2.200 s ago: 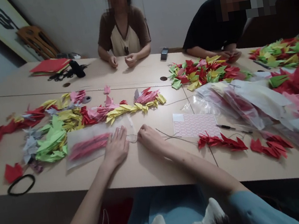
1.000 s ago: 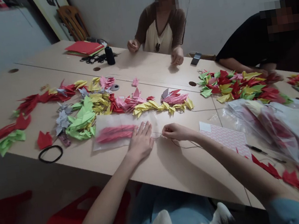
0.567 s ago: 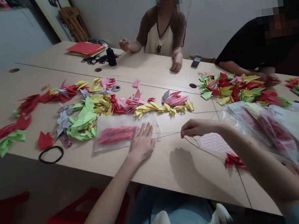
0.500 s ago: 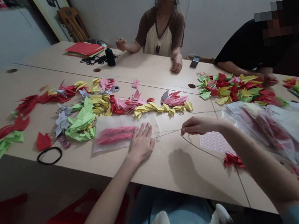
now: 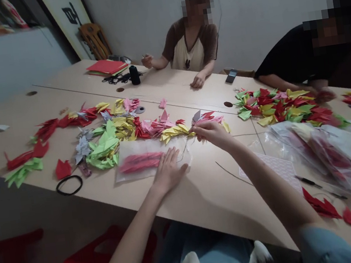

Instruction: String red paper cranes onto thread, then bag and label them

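My left hand (image 5: 170, 171) lies flat, fingers stretched out, on the right part of a translucent bag (image 5: 126, 149) with pinkish-red folded paper (image 5: 139, 162) inside. Above the bag's right end, my right hand (image 5: 210, 133) is closed in a pinch on a thin dark thread (image 5: 183, 150). This thread slants down from its fingertips to the bag's end beside my left hand. Just behind my right hand are yellow folded paper pieces (image 5: 174, 132), which it partly covers. Whether it touches them I cannot tell.
Colourful paper pieces (image 5: 100, 144) spread leftward, near a black ring (image 5: 68, 185). Plastic bags (image 5: 330, 144), a label sheet (image 5: 275, 169), a pen-like tool (image 5: 308, 181) and red paper pieces (image 5: 319, 205) lie right. Two people sit opposite; a black thread spool (image 5: 134, 75) stands near one.
My right hand has moved up and left with the thread, which now slants instead of stretching sideways. My left hand stays on the bag. The view has shifted slightly.
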Demonstrator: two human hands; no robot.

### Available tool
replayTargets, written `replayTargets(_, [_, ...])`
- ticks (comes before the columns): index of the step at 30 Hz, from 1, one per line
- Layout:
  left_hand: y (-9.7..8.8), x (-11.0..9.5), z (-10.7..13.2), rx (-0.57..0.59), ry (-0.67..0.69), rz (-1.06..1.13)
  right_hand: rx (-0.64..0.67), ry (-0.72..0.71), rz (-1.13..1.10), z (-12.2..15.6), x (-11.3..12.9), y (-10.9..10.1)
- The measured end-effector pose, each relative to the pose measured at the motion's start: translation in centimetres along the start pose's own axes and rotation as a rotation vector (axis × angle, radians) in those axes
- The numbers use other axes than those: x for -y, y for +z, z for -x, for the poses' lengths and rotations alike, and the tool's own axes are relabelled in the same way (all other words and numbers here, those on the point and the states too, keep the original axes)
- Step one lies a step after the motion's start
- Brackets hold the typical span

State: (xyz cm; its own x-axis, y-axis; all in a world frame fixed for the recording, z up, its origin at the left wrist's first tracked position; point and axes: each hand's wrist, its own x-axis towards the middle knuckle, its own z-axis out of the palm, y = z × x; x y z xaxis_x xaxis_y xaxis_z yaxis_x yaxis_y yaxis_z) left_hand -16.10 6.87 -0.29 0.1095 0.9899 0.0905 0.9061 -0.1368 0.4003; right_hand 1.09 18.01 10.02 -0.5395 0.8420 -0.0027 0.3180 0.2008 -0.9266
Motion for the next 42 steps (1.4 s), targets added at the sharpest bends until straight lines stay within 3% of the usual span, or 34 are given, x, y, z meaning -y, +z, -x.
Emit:
replayTargets(7, [-0.5, -0.1, -0.6, -0.09, -0.065, 0.071, -0.054, -0.005, -0.014, -1.0, -1.2, 2.4])
replayTargets(15, [-0.7, -1.9, -2.2, -0.115, -0.206, 0.044, -0.132, -0.03, 0.189, -0.4, -2.9, 2.8])
replayTargets(21, [0.0, -1.9, -2.4, -0.19, -0.28, 0.065, -0.149, -0.083, 0.288, -0.3, -3.6, 3.1])
replayTargets(29, [0.9, -1.5, -2.5, -0.28, -0.222, 0.1, -0.062, -0.13, 0.504, -0.8, -5.5, 5.0])
replayTargets(35, [1.2, -0.7, -2.6, -0.457, -0.225, 0.15, -0.064, -0.111, 0.66, 0.2, -7.1, 5.8])
replayTargets(42, [1.7, -0.5, -2.4, -0.597, -0.144, 0.16, -0.03, -0.15, 0.731, -0.8, -6.5, 7.7])
